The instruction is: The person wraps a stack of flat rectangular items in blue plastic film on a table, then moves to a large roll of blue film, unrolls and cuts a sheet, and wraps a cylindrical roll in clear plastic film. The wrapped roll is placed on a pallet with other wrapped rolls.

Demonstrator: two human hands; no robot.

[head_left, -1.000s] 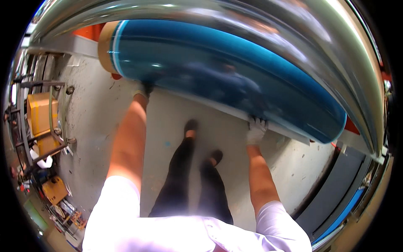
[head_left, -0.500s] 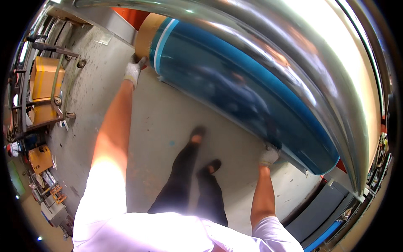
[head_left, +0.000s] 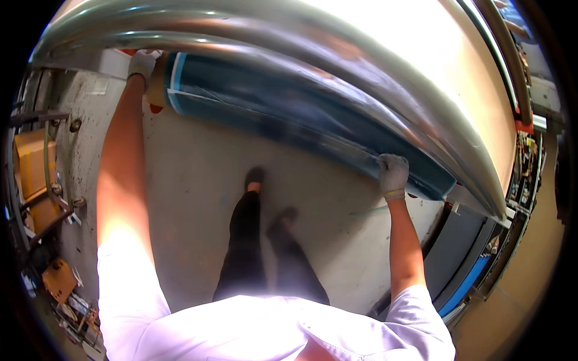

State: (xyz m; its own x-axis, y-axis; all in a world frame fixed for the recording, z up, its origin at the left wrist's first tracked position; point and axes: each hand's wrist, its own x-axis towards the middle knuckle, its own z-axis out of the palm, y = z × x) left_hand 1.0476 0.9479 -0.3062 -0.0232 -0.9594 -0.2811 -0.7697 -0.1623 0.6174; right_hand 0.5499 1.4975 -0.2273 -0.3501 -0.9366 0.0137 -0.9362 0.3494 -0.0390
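A large roll of glossy blue film lies crosswise beneath shiny metal rollers. Its brown cardboard core sticks out at the left end. My left hand, in a pale knit glove, is curled on top of that core end, with its fingertips partly hidden. Toward the roll's right end, my gloved right hand is closed on the film, knuckles up. A pale loose edge of the film runs along the roll's near face toward the right hand.
A wheeled metal cart with cardboard boxes stands at left. On the right are a dark grey cabinet and cluttered shelving. My feet are on the grey floor below the roll. Part of another person shows at the upper right.
My left hand has moved from the core's near side to its top. The right hand has risen from the roll's lower edge, and the film's loose edge now lies higher on the roll.
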